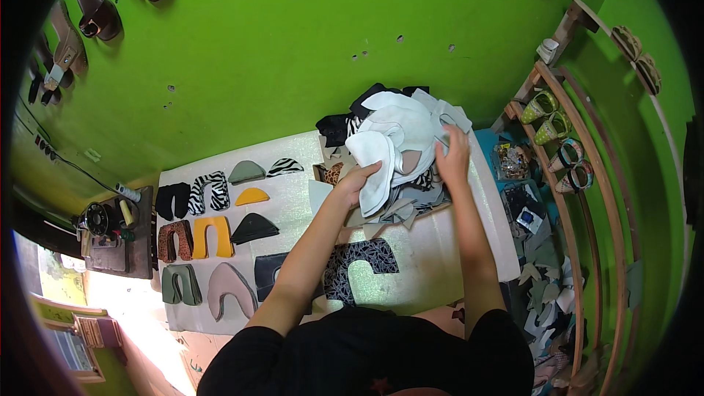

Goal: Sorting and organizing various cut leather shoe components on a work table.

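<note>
In my left hand is a white curved cut piece, pinched at its edge between thumb and fingers. My right hand rests against the right side of a heap of white cut pieces, its fingers apart. The heap is piled high over a box, whose cardboard side shows only in part. Black, grey and zebra-striped scraps stick out below and around the white pieces.
Stacks of cut pieces lie left on the pale table: a yellow arch, a zebra arch, a black half-moon. A patterned black piece lies near me. Right stands a wooden rack with sandals, scraps beneath.
</note>
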The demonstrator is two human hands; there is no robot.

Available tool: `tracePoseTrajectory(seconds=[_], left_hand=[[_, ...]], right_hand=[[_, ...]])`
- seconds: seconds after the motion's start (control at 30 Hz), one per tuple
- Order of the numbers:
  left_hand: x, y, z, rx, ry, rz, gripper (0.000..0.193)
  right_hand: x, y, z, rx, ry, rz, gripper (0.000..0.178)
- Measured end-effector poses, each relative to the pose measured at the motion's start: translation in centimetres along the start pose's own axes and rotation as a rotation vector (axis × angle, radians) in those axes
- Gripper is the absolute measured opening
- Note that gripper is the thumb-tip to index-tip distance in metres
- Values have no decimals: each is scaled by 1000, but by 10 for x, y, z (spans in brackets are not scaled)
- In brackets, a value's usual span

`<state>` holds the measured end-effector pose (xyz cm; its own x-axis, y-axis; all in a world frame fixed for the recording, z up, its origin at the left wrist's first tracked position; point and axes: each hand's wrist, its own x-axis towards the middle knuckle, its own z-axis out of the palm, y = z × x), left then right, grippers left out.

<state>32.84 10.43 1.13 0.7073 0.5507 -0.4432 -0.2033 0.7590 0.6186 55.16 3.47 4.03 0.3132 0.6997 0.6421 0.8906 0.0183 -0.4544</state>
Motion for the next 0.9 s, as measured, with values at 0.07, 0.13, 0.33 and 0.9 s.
tracePoseTrajectory(seconds=[0.07,0.13,0.33,0.9], left_hand=[[-4,1,4,6,4,12,36],[-5,1,6,4,6,13,36],[-9,4,5,49,13,67,36],[-40,11,-3,25,-89,140,35]], right_hand=[[8,25,-1,-112,-26,103,44],[9,47,6,-330,-286,209,50],[2,25,7,-275,-229,57,45],[29,-26,38,566,-75,114,15]])
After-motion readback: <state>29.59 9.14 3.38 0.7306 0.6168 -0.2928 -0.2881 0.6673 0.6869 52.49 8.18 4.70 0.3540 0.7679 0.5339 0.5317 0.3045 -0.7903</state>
